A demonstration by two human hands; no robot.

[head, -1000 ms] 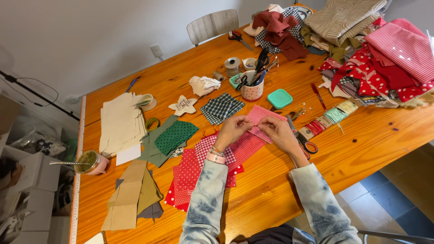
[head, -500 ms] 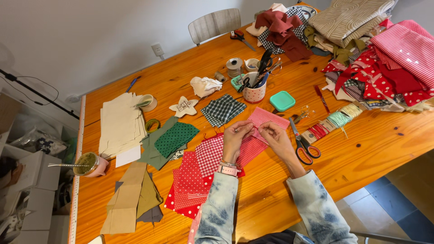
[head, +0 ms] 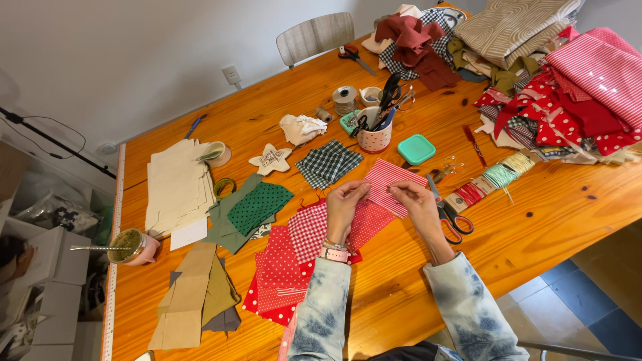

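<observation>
A small pale tag sits on the cream star-shaped ornament [head: 270, 160] left of the checked cloth; a closed square teal box [head: 416, 149] stands right of the dotted cup; white cartons [head: 47, 267] stack on the floor at left.

sleeves – bleached blue denim | left wrist [head: 334, 253] – pink watch strap, bracelet

An orange wooden table [head: 535, 227] is covered with sewing goods. Cream sheets [head: 177, 184] are stacked at the left, near a tape roll [head: 215, 154]. Red dotted squares [head: 287, 267] are spread near the front edge, with green pieces [head: 251, 208] beside them. Scissors [head: 448, 210], a teal box [head: 416, 149], a dotted cup [head: 374, 137] and a checked patch [head: 329, 162] are laid mid-table. Folded fabrics [head: 582, 87] are piled at the right. What may be twine [head: 344, 99] is set behind.
</observation>
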